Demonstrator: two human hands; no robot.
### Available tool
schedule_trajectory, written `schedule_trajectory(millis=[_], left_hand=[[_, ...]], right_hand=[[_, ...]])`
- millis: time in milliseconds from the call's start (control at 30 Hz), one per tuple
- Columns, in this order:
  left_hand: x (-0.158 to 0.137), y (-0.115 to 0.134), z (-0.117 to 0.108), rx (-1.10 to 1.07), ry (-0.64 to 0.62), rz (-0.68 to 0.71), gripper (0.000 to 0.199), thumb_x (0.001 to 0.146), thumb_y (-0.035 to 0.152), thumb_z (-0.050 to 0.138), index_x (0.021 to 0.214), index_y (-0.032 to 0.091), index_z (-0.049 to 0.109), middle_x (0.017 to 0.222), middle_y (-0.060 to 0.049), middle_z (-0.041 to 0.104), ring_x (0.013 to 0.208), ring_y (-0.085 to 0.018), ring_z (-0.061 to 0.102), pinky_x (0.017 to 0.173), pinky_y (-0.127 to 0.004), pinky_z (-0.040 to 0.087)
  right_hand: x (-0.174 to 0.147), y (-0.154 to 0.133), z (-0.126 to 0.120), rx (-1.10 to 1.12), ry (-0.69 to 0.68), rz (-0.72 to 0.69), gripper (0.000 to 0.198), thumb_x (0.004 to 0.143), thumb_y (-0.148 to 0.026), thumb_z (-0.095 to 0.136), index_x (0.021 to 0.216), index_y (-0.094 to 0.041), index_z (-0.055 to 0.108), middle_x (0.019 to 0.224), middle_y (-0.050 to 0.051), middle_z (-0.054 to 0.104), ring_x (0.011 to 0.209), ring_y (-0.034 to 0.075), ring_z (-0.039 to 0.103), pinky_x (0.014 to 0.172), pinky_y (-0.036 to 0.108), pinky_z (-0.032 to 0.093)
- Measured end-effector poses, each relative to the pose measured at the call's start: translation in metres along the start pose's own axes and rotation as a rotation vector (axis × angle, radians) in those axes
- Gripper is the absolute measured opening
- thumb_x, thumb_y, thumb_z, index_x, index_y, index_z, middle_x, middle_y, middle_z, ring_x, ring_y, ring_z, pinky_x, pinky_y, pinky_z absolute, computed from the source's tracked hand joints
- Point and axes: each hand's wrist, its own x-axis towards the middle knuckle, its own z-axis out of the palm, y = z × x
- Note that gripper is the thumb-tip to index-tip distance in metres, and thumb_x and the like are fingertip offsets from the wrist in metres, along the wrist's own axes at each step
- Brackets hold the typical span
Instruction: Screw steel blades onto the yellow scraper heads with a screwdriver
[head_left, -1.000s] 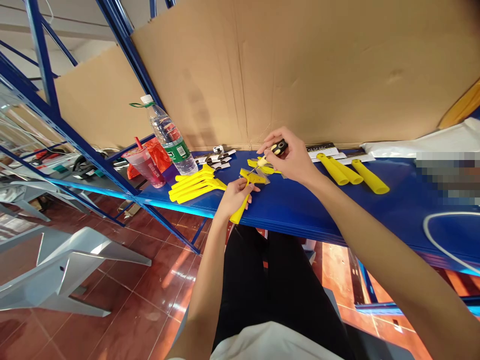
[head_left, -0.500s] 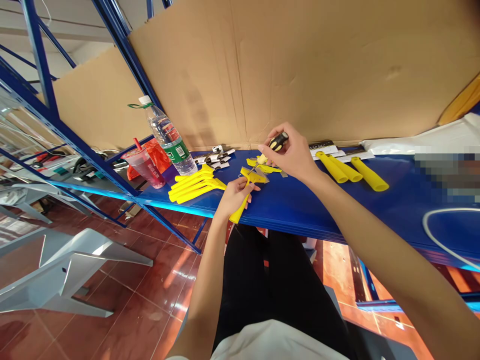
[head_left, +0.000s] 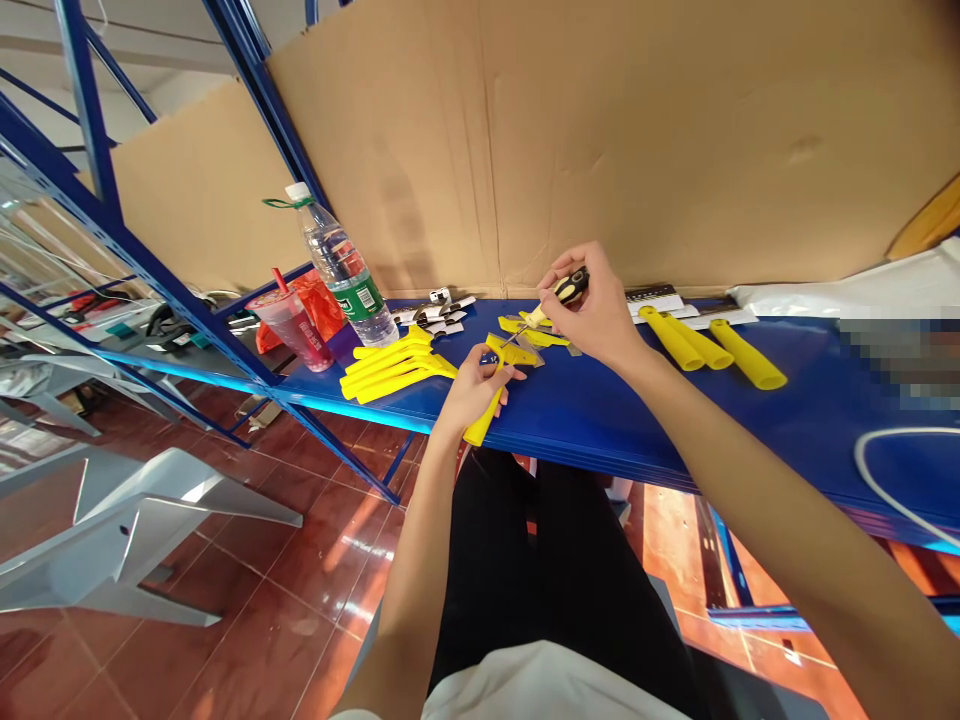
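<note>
My left hand (head_left: 474, 388) is closed around a yellow plastic scraper (head_left: 481, 424), whose handle points down past the table's front edge. A wide head with a clear edge is at its upper end. In my right hand (head_left: 604, 315) is a screwdriver (head_left: 571, 287) with a black and pale yellow handle. Its thin shaft slants down to the left, and its tip meets the scraper near the joint of handle and head. Whether a screw sits there is too small to see. Behind the head lie more yellow pieces (head_left: 541, 338) with clear parts.
Left on the blue table (head_left: 600, 420) are several yellow handles (head_left: 390, 372), a water bottle (head_left: 349, 275) and a red drink cup (head_left: 296, 330). Yellow tubes (head_left: 746, 355) and a white cable (head_left: 870, 470) lie right. Cardboard (head_left: 637, 140) stands behind; a blue post (head_left: 270, 120) rises left.
The view has shifted slightly, so things appear a little further right. Both hands keep their holds, and the screwdriver tip stays at the scraper.
</note>
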Motion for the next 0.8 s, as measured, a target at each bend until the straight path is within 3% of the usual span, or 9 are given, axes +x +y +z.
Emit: schedule_trajectory(millis=[100, 233, 333, 500, 667, 800], left_hand=[[0.0002, -0.0003, -0.0004, -0.017, 0.005, -0.001, 0.055, 0.094, 0.038, 0.088, 0.124, 0.026, 0.044, 0.105, -0.007, 0.086, 0.052, -0.01, 0.058, 0.043, -0.023, 0.044], [-0.0008, 0.0025, 0.0, -0.016, 0.018, -0.013, 0.052, 0.095, 0.035, 0.086, 0.124, 0.025, 0.044, 0.105, -0.008, 0.086, 0.051, -0.01, 0.057, 0.044, -0.023, 0.044], [-0.0017, 0.0048, 0.0004, -0.009, 0.017, -0.02, 0.051, 0.095, 0.034, 0.086, 0.123, 0.025, 0.044, 0.105, -0.008, 0.086, 0.051, -0.01, 0.057, 0.045, -0.023, 0.044], [-0.0013, 0.0046, 0.0004, 0.001, 0.007, -0.02, 0.054, 0.093, 0.037, 0.087, 0.122, 0.026, 0.043, 0.104, -0.007, 0.086, 0.051, -0.01, 0.057, 0.045, -0.022, 0.044], [-0.0012, 0.0049, 0.0009, 0.012, -0.002, -0.01, 0.05, 0.094, 0.035, 0.085, 0.121, 0.027, 0.043, 0.104, -0.006, 0.085, 0.051, -0.009, 0.057, 0.045, -0.022, 0.044], [-0.0019, 0.0062, 0.0012, 0.016, 0.004, -0.009, 0.049, 0.093, 0.035, 0.084, 0.119, 0.027, 0.043, 0.104, -0.006, 0.085, 0.051, -0.01, 0.057, 0.045, -0.022, 0.045]], right_hand=[[0.0006, -0.0003, -0.0004, 0.002, -0.01, -0.017, 0.045, 0.093, -0.049, 0.093, 0.12, -0.029, 0.065, 0.111, 0.007, 0.078, 0.089, 0.024, 0.074, 0.075, 0.038, 0.068], [0.001, -0.0037, -0.0026, 0.015, -0.015, 0.039, 0.036, 0.093, -0.052, 0.091, 0.102, -0.027, 0.067, 0.09, 0.002, 0.074, 0.076, 0.02, 0.069, 0.066, 0.033, 0.062], [0.001, -0.0064, -0.0044, 0.029, -0.037, 0.053, 0.033, 0.094, -0.05, 0.09, 0.095, -0.026, 0.067, 0.088, 0.002, 0.073, 0.073, 0.018, 0.066, 0.065, 0.032, 0.059], [0.0021, -0.0046, -0.0036, 0.018, -0.027, 0.026, 0.031, 0.093, -0.044, 0.091, 0.107, -0.027, 0.07, 0.1, 0.004, 0.077, 0.085, 0.022, 0.07, 0.075, 0.036, 0.062], [0.0038, 0.0005, -0.0013, 0.043, -0.003, 0.012, 0.05, 0.092, -0.039, 0.091, 0.133, -0.031, 0.063, 0.111, 0.004, 0.078, 0.096, 0.024, 0.072, 0.084, 0.039, 0.065], [0.0034, 0.0022, -0.0018, 0.029, -0.035, 0.017, 0.042, 0.092, -0.041, 0.091, 0.124, -0.029, 0.067, 0.116, 0.006, 0.078, 0.093, 0.024, 0.072, 0.08, 0.039, 0.066]])
